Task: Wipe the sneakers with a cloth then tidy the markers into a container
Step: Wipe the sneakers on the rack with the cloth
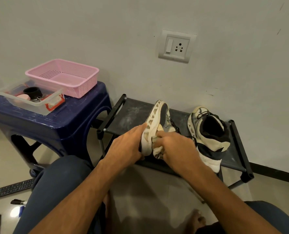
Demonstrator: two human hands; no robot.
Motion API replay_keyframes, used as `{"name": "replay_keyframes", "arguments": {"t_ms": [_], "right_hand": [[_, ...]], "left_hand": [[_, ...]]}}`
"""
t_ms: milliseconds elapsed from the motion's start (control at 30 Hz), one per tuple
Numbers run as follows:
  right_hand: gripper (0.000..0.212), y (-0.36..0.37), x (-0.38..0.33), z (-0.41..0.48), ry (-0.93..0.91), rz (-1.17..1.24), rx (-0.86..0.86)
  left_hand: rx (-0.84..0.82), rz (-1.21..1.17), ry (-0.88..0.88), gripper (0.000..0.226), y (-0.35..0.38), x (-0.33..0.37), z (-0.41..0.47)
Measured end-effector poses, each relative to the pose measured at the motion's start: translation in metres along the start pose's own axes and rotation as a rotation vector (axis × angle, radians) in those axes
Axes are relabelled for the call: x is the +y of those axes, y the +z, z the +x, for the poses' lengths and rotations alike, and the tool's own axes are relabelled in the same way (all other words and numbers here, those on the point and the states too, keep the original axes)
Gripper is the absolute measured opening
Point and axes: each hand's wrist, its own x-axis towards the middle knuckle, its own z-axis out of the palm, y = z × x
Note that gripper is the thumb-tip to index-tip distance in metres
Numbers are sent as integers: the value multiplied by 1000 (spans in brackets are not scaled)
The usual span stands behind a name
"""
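Knees (59, 183) flank wiping approx mid-way: L hand (126, 144) fingers clamp tilted sneaker (159, 115) on shoe rack (128, 114), R hand (174, 146) fingers clamp cloth (158, 152) to it; markers (18, 202) on floor left of rack, not yet binned.

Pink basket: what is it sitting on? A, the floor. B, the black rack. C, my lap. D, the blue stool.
D: the basket rests on top of the stool, just behind the clear box.
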Motion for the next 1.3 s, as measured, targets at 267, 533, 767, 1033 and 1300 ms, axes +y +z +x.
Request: {"name": "replay_keyframes", "arguments": {"t_ms": [267, 533, 767, 1033, 1300], "right_hand": [[59, 6, 14, 10, 131, 281, 254], [64, 36, -3, 30, 67, 80, 123], [52, 16, -20, 16, -11, 77, 68], [42, -10, 4, 4, 85, 196, 120], [74, 13, 7, 9, -30, 304, 85]], "left_hand": [[-27, 55, -5, 103, -4, 4, 0], [34, 47, 54, 95, -1, 5, -4], [69, 18, 61, 87, 1, 1, -2], [18, 24, 31, 97, -1, 1, 1], [52, -22, 50, 90, -1, 2, 1]]}}
